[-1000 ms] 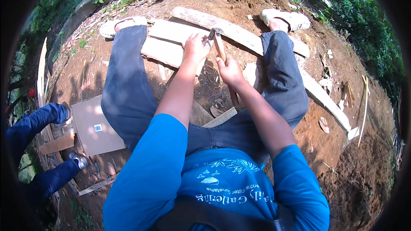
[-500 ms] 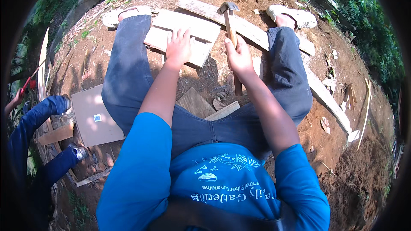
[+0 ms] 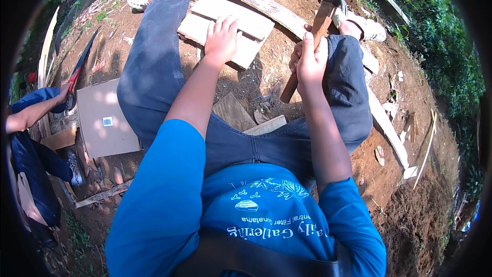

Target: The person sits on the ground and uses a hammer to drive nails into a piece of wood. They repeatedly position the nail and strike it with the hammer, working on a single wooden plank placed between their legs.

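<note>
My left hand (image 3: 222, 41) lies with its fingers stretched out on pale wooden boards (image 3: 246, 25) joined side by side on the ground between my legs. To the right of the boards, my right hand (image 3: 311, 64) is wrapped round the wooden handle of a claw hammer (image 3: 323, 19). The hammer is raised, its metal head up near my right shoe and the handle's end sticking out below my fist. Whether a nail stands in the boards under my left fingers is hidden.
A long plank (image 3: 264, 7) lies beyond the boards; another strip (image 3: 387, 123) is at the right. Wood pieces (image 3: 233, 113) lie close to my lap. At the left, beside a cardboard sheet (image 3: 108, 118), a person's hand (image 3: 65, 92) holds a red-handled saw (image 3: 79, 66).
My right hand has swung the hammer to the right and up, away from the boards. My left hand stays on them. The other person's hand and saw have come further into view.
</note>
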{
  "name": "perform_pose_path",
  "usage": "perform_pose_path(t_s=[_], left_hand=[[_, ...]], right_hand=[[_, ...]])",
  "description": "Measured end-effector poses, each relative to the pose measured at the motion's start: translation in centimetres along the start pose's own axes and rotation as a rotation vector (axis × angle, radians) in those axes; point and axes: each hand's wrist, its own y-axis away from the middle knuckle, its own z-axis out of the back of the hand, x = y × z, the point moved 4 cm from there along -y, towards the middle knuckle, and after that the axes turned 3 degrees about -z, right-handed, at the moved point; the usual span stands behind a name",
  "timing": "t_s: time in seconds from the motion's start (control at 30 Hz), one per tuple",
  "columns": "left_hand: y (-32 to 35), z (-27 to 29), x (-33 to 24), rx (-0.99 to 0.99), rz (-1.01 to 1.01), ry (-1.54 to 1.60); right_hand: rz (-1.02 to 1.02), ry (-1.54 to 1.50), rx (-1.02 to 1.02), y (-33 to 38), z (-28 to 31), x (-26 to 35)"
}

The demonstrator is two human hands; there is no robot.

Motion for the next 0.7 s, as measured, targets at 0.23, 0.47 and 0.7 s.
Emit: perform_pose_path(t_s=[0.23,0.47,0.7], left_hand=[[-0.5,-0.2,-0.4,0.006,-0.018,0.019],[-0.5,-0.4,-0.2,-0.016,-0.015,-0.006],[-0.2,0.1,-0.2,0.01,-0.008,0.0]], right_hand=[[-0.59,-0.052,0.116,-2.5,3.8,-8.8],[-0.583,-0.14,0.106,-3.4,4.3,-8.6],[-0.128,0.161,0.093,-1.7,1.7,-0.7]])
